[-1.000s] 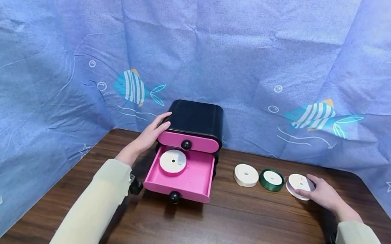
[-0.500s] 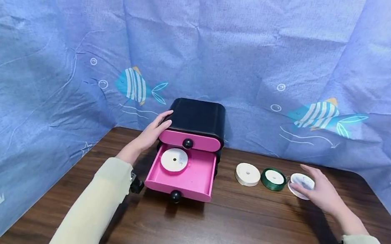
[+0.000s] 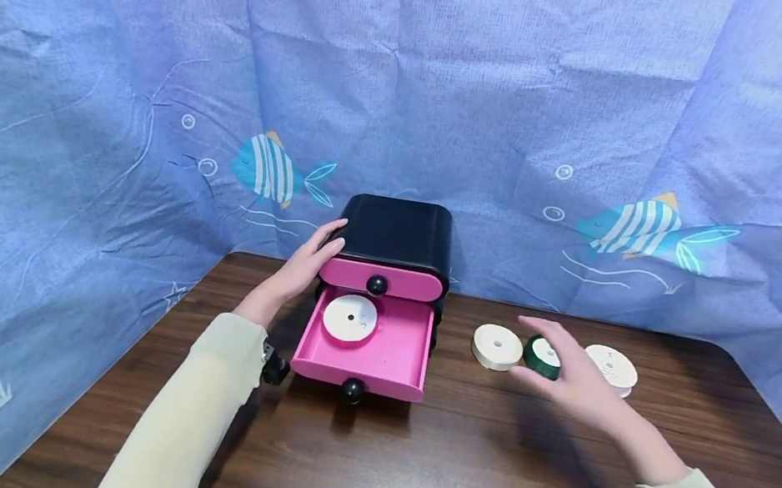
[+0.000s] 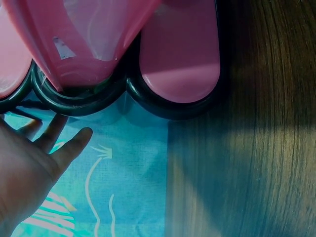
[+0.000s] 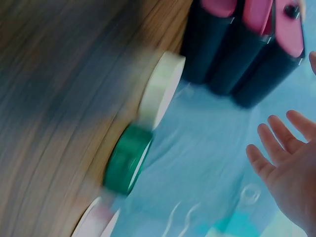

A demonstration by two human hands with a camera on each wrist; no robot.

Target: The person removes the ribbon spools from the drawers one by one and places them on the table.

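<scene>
My left hand (image 3: 296,270) rests on the left side of a black drawer box (image 3: 398,232), its fingers extended. The box's pink drawer (image 3: 398,346) is pulled out, and a pink ribbon spool (image 3: 349,319) with a white face lies in its left part. Fingers spread and holding nothing, my right hand (image 3: 572,376) hovers over the green ribbon spool (image 3: 542,358), partly covering it in the head view. A cream ribbon spool (image 3: 497,348) lies to the left of the green one. On the right is a white ribbon spool (image 3: 611,366).
Above the pulled-out drawer, a pink upper drawer (image 3: 408,284) with a black knob is closed. The left wrist view shows another closed pink drawer (image 4: 180,59). A blue fish-print cloth (image 3: 500,125) hangs behind the brown wooden table (image 3: 447,480).
My right hand has left the white spool, lifted and moved left to above the green spool. The left hand stays on the drawer box.
</scene>
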